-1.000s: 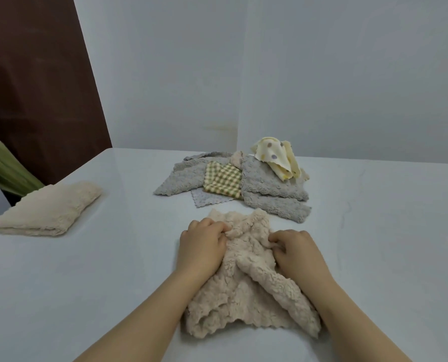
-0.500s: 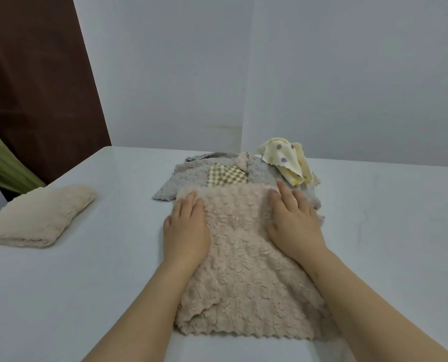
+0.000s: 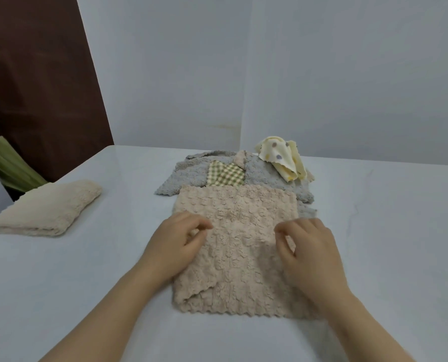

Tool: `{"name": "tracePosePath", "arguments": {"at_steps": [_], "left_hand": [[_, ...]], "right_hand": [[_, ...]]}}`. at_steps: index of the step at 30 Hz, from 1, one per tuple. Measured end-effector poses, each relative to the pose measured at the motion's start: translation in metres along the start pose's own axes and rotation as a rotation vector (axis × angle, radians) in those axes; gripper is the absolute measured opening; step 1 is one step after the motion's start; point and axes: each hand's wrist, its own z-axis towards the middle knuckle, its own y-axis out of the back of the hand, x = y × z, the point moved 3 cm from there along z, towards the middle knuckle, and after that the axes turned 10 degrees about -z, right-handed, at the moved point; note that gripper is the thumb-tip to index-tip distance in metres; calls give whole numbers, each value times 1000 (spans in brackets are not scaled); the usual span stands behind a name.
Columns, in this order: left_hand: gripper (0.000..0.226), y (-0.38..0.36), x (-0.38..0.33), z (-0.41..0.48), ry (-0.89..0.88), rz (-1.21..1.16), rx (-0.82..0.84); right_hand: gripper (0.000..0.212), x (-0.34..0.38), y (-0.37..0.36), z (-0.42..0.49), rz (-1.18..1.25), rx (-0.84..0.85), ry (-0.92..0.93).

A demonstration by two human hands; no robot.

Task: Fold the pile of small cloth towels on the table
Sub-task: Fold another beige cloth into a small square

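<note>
A beige fluffy towel (image 3: 233,246) lies spread flat on the white table (image 3: 87,283) in front of me, its near left corner turned over. My left hand (image 3: 176,241) hovers over its left part and my right hand (image 3: 309,252) over its right part. Both have loosely curled fingers and hold nothing. Just behind the towel is the pile: grey towels (image 3: 270,178), a green checked cloth (image 3: 225,175) and a yellow spotted cloth (image 3: 277,155) on top at the right.
A folded cream towel (image 3: 45,207) rests near the table's left edge. Green leaves (image 3: 6,163) and a dark brown panel (image 3: 35,87) stand beyond that edge. A grey wall runs behind the table.
The bunched beige towel was spread out flat towards the pile. My hands, which pressed flat near its far edge, have drawn back towards me with fingers now curled.
</note>
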Motion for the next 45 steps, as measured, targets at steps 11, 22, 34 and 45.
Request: {"name": "tracePosePath", "arguments": {"at_steps": [11, 22, 34, 45], "left_hand": [[82, -3, 6, -62, 6, 284, 293], [18, 3, -2, -68, 33, 71, -11], [17, 31, 1, -68, 252, -321, -241], [8, 37, -1, -68, 312, -98, -146]], "right_hand": [[30, 8, 3, -63, 38, 175, 223], [27, 3, 4, -70, 19, 166, 162], [20, -24, 14, -61, 123, -53, -31], [19, -25, 26, -63, 652, 271, -346]]}}
